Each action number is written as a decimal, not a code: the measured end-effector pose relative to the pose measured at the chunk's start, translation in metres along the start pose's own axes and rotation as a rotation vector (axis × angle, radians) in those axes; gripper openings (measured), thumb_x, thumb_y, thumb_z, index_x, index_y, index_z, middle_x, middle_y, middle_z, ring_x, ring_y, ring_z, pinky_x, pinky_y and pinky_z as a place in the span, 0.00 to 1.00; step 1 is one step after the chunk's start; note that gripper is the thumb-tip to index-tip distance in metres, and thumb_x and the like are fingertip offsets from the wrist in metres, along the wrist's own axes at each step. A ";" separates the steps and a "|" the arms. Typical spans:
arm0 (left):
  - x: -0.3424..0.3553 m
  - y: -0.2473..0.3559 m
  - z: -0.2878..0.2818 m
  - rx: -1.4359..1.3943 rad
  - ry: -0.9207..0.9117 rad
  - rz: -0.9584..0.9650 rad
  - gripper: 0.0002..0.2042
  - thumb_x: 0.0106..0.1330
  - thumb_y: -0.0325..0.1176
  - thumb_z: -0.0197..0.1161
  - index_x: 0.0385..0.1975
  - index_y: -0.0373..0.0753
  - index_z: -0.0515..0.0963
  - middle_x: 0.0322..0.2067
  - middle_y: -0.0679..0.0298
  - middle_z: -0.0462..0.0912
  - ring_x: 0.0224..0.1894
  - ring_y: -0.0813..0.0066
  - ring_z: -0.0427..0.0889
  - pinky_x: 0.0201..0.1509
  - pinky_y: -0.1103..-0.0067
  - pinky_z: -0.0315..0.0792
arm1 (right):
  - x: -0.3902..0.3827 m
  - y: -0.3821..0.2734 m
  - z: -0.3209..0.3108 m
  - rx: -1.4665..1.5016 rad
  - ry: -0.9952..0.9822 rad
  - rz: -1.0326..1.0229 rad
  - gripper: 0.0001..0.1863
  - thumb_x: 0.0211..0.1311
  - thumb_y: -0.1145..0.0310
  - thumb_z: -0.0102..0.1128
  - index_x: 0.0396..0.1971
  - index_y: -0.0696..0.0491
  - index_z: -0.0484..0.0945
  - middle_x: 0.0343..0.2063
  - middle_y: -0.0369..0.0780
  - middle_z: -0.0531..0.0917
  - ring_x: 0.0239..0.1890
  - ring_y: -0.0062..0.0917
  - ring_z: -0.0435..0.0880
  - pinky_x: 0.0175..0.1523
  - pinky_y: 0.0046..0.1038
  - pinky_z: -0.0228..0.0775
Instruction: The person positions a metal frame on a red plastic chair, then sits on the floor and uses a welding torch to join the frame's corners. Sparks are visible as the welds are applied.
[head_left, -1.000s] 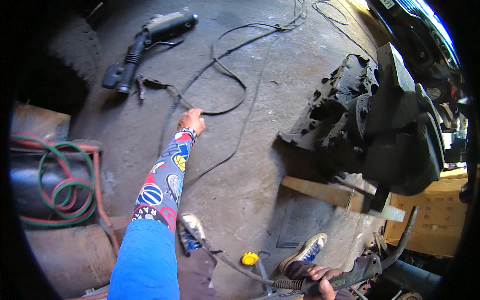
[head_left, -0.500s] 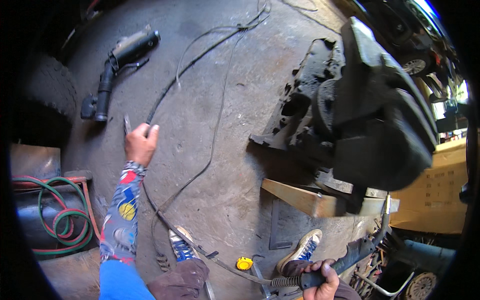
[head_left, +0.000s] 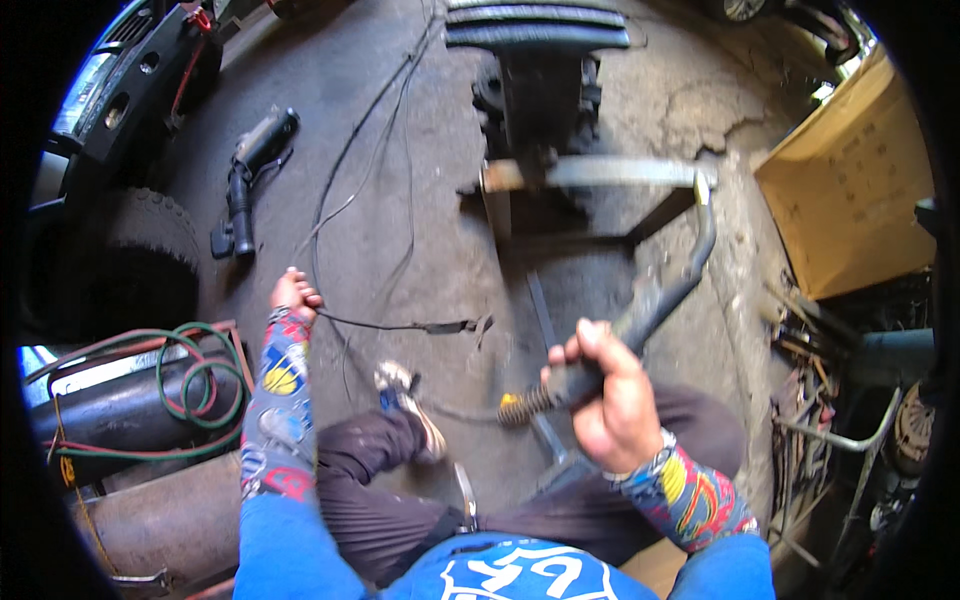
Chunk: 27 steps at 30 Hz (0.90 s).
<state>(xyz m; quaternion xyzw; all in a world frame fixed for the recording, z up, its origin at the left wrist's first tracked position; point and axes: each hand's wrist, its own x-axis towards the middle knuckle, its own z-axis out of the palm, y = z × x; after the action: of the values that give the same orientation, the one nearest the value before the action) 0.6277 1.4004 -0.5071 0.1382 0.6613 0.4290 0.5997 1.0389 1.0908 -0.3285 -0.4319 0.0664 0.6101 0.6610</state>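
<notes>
My right hand (head_left: 612, 405) is wrapped around the handle of a black welding torch (head_left: 660, 305), a spring sleeve at its rear. The bent neck of the torch points away from me, and its pale tip overlaps the right corner of a metal frame (head_left: 620, 172); I cannot tell whether they touch. On the left, my left hand (head_left: 296, 293) is closed on a dark cable (head_left: 372, 325) and held above the floor. That cable runs right to a dark end piece (head_left: 455, 327). Beyond the frame stands a heavy black vise-like block (head_left: 540, 95).
A black tubular tool (head_left: 240, 190) lies on the floor at far left, near a tyre (head_left: 150, 235). Red and green hoses (head_left: 215, 385) coil over a dark cylinder (head_left: 120, 400). At right are a cardboard sheet (head_left: 850, 180) and piled metal scrap (head_left: 800, 400). Loose cables (head_left: 345, 150) cross the floor.
My view has swung right, so the black block sits nearer the middle. The torch has come up and forward in my right hand. My left hand has come closer to me, still gripping cable.
</notes>
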 end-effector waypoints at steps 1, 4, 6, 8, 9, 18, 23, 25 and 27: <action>0.009 -0.037 -0.013 0.054 0.095 -0.003 0.15 0.79 0.46 0.54 0.29 0.47 0.71 0.15 0.75 0.61 0.12 0.81 0.59 0.18 0.78 0.55 | -0.004 -0.003 -0.002 -0.005 -0.034 -0.014 0.07 0.70 0.64 0.65 0.34 0.47 0.77 0.31 0.33 0.82 0.39 0.26 0.84 0.50 0.38 0.77; 0.018 -0.120 -0.041 0.706 0.442 0.300 0.10 0.70 0.40 0.63 0.39 0.39 0.78 0.27 0.60 0.78 0.32 0.59 0.78 0.40 0.64 0.71 | -0.018 -0.014 -0.010 0.051 0.015 -0.069 0.05 0.67 0.69 0.67 0.35 0.48 0.77 0.31 0.34 0.82 0.39 0.25 0.84 0.51 0.33 0.75; 0.015 -0.152 -0.037 1.220 0.625 0.739 0.14 0.62 0.32 0.66 0.46 0.34 0.81 0.39 0.51 0.84 0.48 0.48 0.82 0.58 0.60 0.73 | -0.023 -0.020 -0.017 -0.018 0.078 -0.139 0.05 0.68 0.68 0.64 0.36 0.47 0.76 0.32 0.33 0.81 0.42 0.26 0.84 0.53 0.39 0.77; -0.006 -0.186 -0.024 1.420 0.323 1.046 0.17 0.58 0.32 0.67 0.47 0.34 0.81 0.45 0.49 0.83 0.52 0.47 0.80 0.59 0.60 0.73 | -0.027 -0.020 -0.025 0.049 0.108 -0.092 0.05 0.67 0.71 0.65 0.36 0.48 0.76 0.32 0.34 0.81 0.40 0.26 0.85 0.52 0.37 0.77; -0.011 -0.197 -0.003 1.410 0.034 1.124 0.18 0.57 0.33 0.68 0.47 0.34 0.81 0.48 0.48 0.82 0.53 0.47 0.79 0.58 0.60 0.73 | -0.024 -0.018 -0.030 0.019 0.157 -0.082 0.05 0.69 0.69 0.63 0.34 0.47 0.74 0.33 0.33 0.80 0.41 0.26 0.84 0.53 0.40 0.77; -0.137 -0.343 0.055 2.284 -0.336 0.261 0.64 0.41 0.62 0.83 0.75 0.35 0.53 0.71 0.45 0.63 0.75 0.45 0.58 0.77 0.55 0.53 | -0.021 0.034 -0.044 -0.239 0.343 0.133 0.09 0.68 0.67 0.68 0.37 0.52 0.76 0.31 0.37 0.81 0.39 0.27 0.83 0.50 0.33 0.75; -0.123 -0.343 0.044 2.099 -0.382 0.323 0.48 0.43 0.56 0.81 0.61 0.36 0.66 0.61 0.47 0.71 0.69 0.49 0.66 0.75 0.58 0.55 | -0.017 0.039 -0.042 -0.169 0.399 0.186 0.10 0.71 0.63 0.66 0.39 0.51 0.76 0.33 0.37 0.80 0.40 0.27 0.83 0.52 0.33 0.74; -0.117 -0.332 0.053 1.999 -0.381 0.305 0.41 0.43 0.56 0.80 0.54 0.38 0.70 0.58 0.47 0.74 0.67 0.49 0.68 0.73 0.59 0.58 | -0.018 0.035 -0.042 -0.143 0.370 0.158 0.10 0.72 0.63 0.65 0.40 0.51 0.75 0.33 0.37 0.80 0.41 0.27 0.82 0.53 0.34 0.73; -0.123 -0.324 0.067 1.790 -0.280 0.308 0.38 0.43 0.56 0.77 0.48 0.35 0.71 0.52 0.44 0.79 0.59 0.48 0.78 0.63 0.60 0.70 | -0.026 0.035 -0.038 -0.157 0.345 0.130 0.09 0.73 0.64 0.65 0.40 0.52 0.75 0.33 0.37 0.79 0.42 0.27 0.82 0.55 0.34 0.72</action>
<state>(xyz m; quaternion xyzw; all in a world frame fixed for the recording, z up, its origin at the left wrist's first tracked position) 0.8255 1.1495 -0.6557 0.6883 0.6422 -0.1886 0.2799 1.0185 1.0421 -0.3530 -0.5750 0.1588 0.5716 0.5634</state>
